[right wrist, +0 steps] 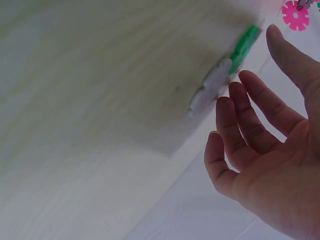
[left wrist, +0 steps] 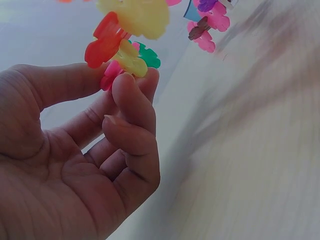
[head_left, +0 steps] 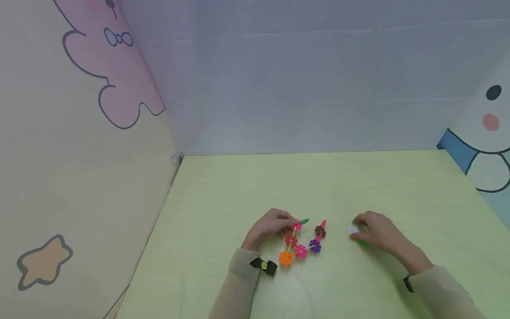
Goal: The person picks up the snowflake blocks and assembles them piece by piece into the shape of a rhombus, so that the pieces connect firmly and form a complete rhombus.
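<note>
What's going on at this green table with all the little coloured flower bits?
A person sits at the pale green table. Their left hand pinches one end of a chain of flower-shaped discs in pink, red, orange and purple. Their right hand, fingers relaxed, reaches over a loose white and green piece on the table, not gripping it.

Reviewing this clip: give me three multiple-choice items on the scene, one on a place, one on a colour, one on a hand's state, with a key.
1. Where does the white piece with the green stick lie?
A. by the right hand
B. under the left hand
C. at the table's far edge

2. What colour is the disc at the chain's near end?
A. blue
B. orange
C. white

3. What is the left hand doing?
A. lying flat
B. pinching the chain's far end
C. raised off the table

Key: 1 A, the piece sits at that hand's fingertips; 2 B, the head view shows orange; 3 B, the left wrist view shows fingers curled on the pieces.
</note>
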Motion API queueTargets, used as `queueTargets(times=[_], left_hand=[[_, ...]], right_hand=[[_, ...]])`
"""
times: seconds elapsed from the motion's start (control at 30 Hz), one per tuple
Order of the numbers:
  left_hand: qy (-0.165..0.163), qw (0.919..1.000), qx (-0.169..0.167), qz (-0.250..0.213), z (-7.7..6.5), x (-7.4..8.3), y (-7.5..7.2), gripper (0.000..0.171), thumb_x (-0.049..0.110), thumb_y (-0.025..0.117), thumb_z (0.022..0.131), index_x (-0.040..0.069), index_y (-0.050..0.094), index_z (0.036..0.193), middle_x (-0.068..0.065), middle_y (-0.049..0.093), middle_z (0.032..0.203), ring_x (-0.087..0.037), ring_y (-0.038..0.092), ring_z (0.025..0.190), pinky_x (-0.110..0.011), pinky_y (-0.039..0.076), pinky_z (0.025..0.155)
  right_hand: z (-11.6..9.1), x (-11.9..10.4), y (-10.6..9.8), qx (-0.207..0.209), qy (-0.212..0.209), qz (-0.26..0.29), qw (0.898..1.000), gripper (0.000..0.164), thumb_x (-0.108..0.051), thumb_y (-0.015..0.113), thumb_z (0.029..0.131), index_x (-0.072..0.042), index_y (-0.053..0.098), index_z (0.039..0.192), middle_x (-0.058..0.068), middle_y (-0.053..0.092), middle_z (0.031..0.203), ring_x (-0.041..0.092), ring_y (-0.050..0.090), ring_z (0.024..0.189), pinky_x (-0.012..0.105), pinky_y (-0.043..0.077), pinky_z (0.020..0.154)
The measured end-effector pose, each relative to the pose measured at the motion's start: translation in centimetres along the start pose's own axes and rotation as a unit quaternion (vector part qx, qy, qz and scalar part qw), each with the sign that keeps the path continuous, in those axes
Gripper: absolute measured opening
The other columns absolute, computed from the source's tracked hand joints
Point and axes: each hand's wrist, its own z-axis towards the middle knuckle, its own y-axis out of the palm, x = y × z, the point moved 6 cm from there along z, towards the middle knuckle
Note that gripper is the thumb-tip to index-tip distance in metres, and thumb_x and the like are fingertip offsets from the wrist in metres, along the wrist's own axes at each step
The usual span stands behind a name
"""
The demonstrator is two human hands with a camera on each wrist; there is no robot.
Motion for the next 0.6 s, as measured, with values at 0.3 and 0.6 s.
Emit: queueTargets(times=[0.3,0.6], left_hand=[[0.002,1.0,0.004,0.006,0.13,-0.11,0.03,0.02,0.025,0.067,0.09,0.007,0.073,0.084,-0.004,0.063,0.068,-0.016,0.052,0.056,-0.025,0.041,0.055],[0.006,1.0,0.001,0.005,0.26,-0.11,0.08,0.021,0.025,0.067,0.09,0.006,0.073,0.083,-0.005,0.063,0.069,-0.016,0.053,0.056,-0.025,0.042,0.055]], right_hand=[[0.59,0.3,0.5,-0.022,0.008,0.007,1.0,0.027,-0.019,0.081,0.075,-0.003,0.066,0.09,0.003,0.061,0.086,0.023,0.057,0.081,0.047,0.047,0.073],[0.87,0.52,0.64,-0.007,0.023,0.037,0.999,0.019,-0.006,0.076,0.079,-0.008,0.06,0.089,0.0,0.061,0.084,0.018,0.057,0.077,0.04,0.048,0.069]])
